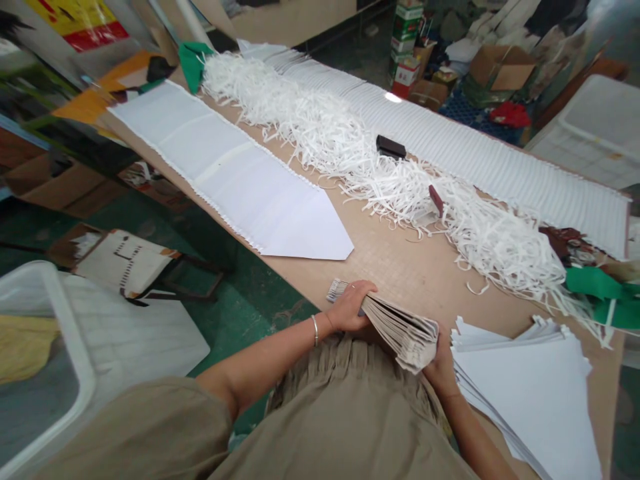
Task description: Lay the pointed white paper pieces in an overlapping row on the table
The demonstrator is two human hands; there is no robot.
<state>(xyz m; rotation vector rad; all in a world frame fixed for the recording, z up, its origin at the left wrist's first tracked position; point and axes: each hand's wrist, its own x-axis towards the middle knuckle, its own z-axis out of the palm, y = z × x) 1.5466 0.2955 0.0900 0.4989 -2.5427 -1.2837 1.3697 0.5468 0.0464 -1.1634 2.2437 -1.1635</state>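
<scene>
A bundle of folded paper strips (400, 328), greyish white with its edges fanned out, is held in front of my waist at the table's near edge. My left hand (351, 307), with a bracelet at the wrist, wraps round the bundle near its left end. At the right end, my right hand (441, 360) grips it, with the fingers partly hidden behind the paper. Beyond my left hand lies a long white paper sheet (235, 173) with jagged sides and a pointed end. A stack of white paper sheets (525, 380) rests beside my right hand.
Across the brown table (395, 257) runs a long heap of white paper strips (320, 133), with a black block (391, 147) on it. Behind it stretches a row of pleated white paper (450, 127). A white plastic bin (75, 333) and a stool (127, 260) stand at left.
</scene>
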